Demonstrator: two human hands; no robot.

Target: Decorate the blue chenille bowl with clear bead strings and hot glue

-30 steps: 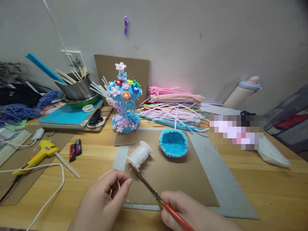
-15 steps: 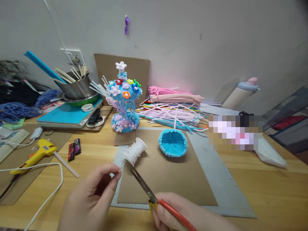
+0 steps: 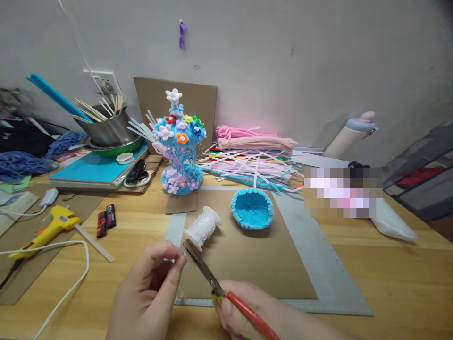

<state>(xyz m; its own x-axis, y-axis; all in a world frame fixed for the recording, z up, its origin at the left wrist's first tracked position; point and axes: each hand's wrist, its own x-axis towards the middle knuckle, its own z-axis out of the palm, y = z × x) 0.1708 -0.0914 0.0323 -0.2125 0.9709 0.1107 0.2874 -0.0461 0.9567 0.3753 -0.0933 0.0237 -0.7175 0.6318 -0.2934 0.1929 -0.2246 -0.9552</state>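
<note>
The scissors [image 3: 213, 282] are smooth metal with plastic grips [image 3: 249, 312], the bead strand [image 3: 203, 227] glossy, the cardboard [image 3: 258, 264] matt.

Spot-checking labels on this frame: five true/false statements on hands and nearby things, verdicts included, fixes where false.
1. The right hand holds steel-bladed scissors with red-and-yellow handles, tips close to the left hand. True.
2. The left hand grips the yellow plastic glue gun. False: its fingertips pinch what looks like a thin clear strand.
3. The white-flanged spool of clear beading lies left, in view, of the blue fuzzy-rimmed bowl-shaped piece. True.
4. The bowl-shaped piece hides its inside from the camera. False: its hollow shows.
5. The blue fuzzy ornament with multicoloured flowers stands upright. True.
</note>
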